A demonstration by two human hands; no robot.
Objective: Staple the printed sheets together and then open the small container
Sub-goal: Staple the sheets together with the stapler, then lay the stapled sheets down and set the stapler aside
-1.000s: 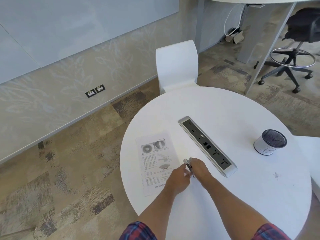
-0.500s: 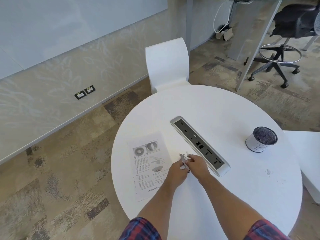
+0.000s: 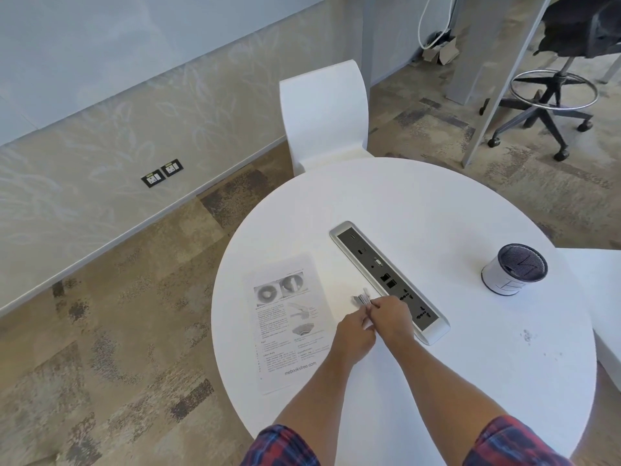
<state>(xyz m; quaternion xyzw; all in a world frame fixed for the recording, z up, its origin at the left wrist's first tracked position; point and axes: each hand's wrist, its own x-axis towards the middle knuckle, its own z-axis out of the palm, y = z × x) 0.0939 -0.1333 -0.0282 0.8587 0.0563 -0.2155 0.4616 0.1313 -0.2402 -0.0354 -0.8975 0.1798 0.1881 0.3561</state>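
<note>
The printed sheets (image 3: 290,322) lie flat near the left edge of the round white table (image 3: 437,203), with pictures and text facing up. Just right of them, my left hand (image 3: 354,336) and my right hand (image 3: 391,317) meet over a small silvery stapler (image 3: 362,300). Both hands grip it, and its metal end sticks out past the fingers. How the stapler is hinged is hidden by the fingers. The small container (image 3: 514,270), a white cylinder with a dark lid, stands apart at the table's right side.
A long silver socket strip (image 3: 376,264) is set into the table beside my right hand. A white chair (image 3: 324,112) stands behind the table. A black swivel stool (image 3: 554,95) and a grey desk leg (image 3: 497,82) are at the back right. A second white surface (image 3: 605,297) adjoins the right.
Both hands have stayed together on the stapler, with the fingers shifting slightly around it. The camera has swung a little, so the table sits lower and more to the left in view.
</note>
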